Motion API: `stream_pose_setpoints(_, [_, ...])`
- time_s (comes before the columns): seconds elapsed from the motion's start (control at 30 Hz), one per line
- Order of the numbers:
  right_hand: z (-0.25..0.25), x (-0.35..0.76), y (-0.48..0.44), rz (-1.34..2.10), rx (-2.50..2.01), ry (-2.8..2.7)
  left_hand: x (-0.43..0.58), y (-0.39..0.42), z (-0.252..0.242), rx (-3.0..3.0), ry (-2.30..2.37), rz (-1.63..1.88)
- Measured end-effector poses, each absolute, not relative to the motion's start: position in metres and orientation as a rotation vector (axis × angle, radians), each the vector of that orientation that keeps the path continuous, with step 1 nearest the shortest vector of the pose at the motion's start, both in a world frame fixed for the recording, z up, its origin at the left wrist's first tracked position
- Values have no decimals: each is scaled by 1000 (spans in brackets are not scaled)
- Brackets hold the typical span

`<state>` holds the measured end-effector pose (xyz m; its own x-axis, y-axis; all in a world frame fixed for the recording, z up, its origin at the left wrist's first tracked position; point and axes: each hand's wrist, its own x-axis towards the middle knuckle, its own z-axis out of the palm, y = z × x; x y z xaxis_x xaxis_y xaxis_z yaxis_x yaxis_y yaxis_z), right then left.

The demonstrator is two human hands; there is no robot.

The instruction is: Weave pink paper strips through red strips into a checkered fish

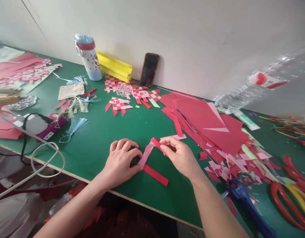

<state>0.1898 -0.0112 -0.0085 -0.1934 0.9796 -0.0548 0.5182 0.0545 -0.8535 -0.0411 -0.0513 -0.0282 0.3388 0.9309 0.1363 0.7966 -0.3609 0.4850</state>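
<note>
A paper strip [156, 176], red on one face and pink on the other, is bent into a zigzag over the green table. My left hand [120, 162] rests at its lower fold, thumb and fingertips closed on the paper there. The raised upper end is pinched between the thumb and fingers of my right hand [179, 153]. Its lower red length lies flat, pointing toward the front edge. Just beyond my right hand is another pink strip [173, 137]. Woven red-and-pink paper fish [119, 105] lie farther back.
Red paper sheets [202, 115] and scraps [227, 165] spread to the right, beside a blue glue gun [249, 205] and red-handled scissors [288, 205]. A phone [150, 69], a bottle [89, 58] and yellow folded card [114, 66] stand behind. Cables [60, 158] and tassels [78, 127] lie left.
</note>
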Motion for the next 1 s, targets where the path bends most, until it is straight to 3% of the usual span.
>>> stream_pose_setpoints(0.1, [-10, 200, -6, 824, -1578, -1836, -41, -51, -27, 2262, 1540, 559])
stream_pose_setpoints(0.23, [-16, 210, 0, 156, -1581, -1957, -40, -51, -27, 2236, 1569, 551])
stream_pose_setpoints(0.3, [-21, 205, -1, 10, -1513, -2030, -40, -51, -28, 2236, 1579, 550])
stream_pose_setpoints(0.73, [-25, 163, -18, 273, -1327, -2318, -38, -52, -29, 2262, 1595, 601])
stream_pose_setpoints(1.0, [10, 175, -29, 980, -959, -2306, -37, -52, -27, 2239, 1589, 624])
